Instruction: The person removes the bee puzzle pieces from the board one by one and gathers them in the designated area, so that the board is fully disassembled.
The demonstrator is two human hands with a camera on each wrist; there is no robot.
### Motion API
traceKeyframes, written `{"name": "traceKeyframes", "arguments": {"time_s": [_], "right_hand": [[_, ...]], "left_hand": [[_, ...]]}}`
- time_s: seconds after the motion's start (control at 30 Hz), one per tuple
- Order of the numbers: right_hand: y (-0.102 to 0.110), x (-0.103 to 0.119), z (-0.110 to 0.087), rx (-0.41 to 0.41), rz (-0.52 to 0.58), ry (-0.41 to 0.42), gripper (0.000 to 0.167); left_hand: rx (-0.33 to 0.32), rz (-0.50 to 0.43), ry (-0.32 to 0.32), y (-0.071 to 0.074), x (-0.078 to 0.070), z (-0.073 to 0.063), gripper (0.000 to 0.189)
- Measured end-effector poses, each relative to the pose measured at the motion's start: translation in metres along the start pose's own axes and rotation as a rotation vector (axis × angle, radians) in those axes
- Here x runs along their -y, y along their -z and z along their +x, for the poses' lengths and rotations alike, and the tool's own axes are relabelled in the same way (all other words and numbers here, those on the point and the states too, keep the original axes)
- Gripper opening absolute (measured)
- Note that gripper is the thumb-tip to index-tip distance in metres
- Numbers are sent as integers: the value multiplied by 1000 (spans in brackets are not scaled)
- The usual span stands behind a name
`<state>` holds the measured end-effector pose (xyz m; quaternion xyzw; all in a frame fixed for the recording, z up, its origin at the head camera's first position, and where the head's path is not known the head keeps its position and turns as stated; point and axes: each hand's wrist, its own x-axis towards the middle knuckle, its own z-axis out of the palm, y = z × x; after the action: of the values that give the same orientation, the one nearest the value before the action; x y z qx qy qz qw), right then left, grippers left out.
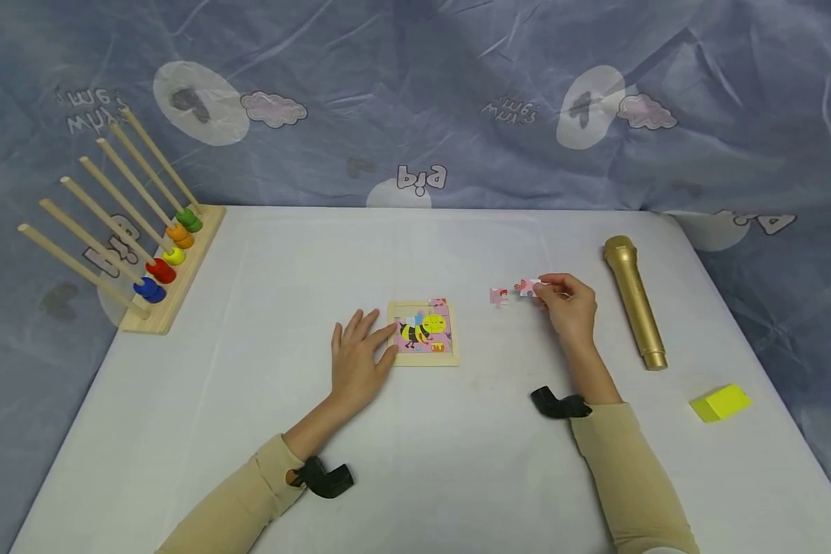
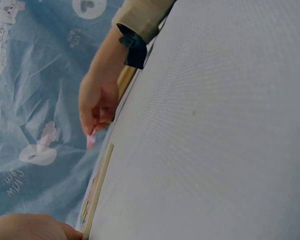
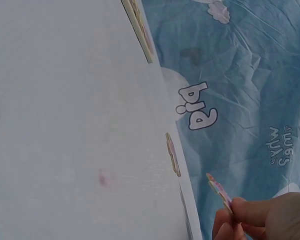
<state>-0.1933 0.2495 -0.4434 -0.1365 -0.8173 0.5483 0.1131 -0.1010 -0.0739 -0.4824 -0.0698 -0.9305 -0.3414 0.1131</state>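
Observation:
A small wooden jigsaw puzzle (image 1: 424, 360) with a yellow-and-black bee picture lies in its frame on the white table. My left hand (image 1: 360, 362) has its fingers spread, with fingertips and thumb touching the puzzle's left edge. In my right hand (image 1: 571, 308), thumb and fingers pinch a pink puzzle piece (image 1: 527, 288); the right wrist view shows this piece (image 3: 221, 192) from its side, raised off the table. A second pink puzzle piece (image 1: 499, 297) lies flat on the table, left of the held one and right of the frame.
A wooden peg rack (image 1: 152, 327) with coloured rings stands at the back left. To the right of my right hand lies a gold microphone-shaped tube (image 1: 635, 304), with a yellow block (image 1: 721, 403) nearer the table's right edge. A grey-blue printed cloth (image 1: 415, 100) hangs behind the table.

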Motion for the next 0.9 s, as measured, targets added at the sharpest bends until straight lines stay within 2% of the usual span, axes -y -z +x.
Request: {"name": "traceKeyframes", "arguments": {"time_s": [0.53,0.9], "right_hand": [[-5,-5,-2,38,-153,73,17],[-8,-9,0,27,-183,96,16]], "left_hand": [[-17,0,-9,-2,1,-1,35],[-13,6,-8,-2,1,0,35]]}}
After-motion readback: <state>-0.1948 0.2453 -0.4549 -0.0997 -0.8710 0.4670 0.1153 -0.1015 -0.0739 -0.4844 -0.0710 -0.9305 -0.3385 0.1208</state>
